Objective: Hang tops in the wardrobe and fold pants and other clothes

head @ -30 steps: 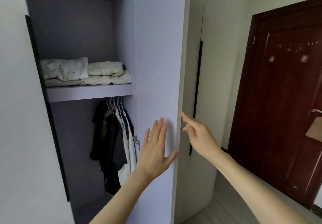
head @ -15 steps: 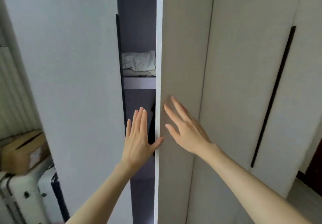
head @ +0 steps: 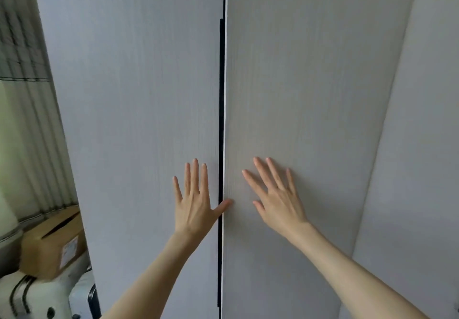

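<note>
Both your hands, left (head: 192, 203) and right (head: 278, 198), lay flat and spread on the closed wardrobe doors (head: 310, 95), so hanging looked finished.

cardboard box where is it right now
In the head view the cardboard box sits low at the far left, beside the left wardrobe door, on top of a white suitcase.

A home bedroom or storage corner. Tall pale wardrobe doors (head: 139, 95) fill the view, with a ribbed curtain (head: 29, 120) at left. Below it, a cardboard box (head: 53, 246) sits on a white suitcase (head: 29, 298).
</note>
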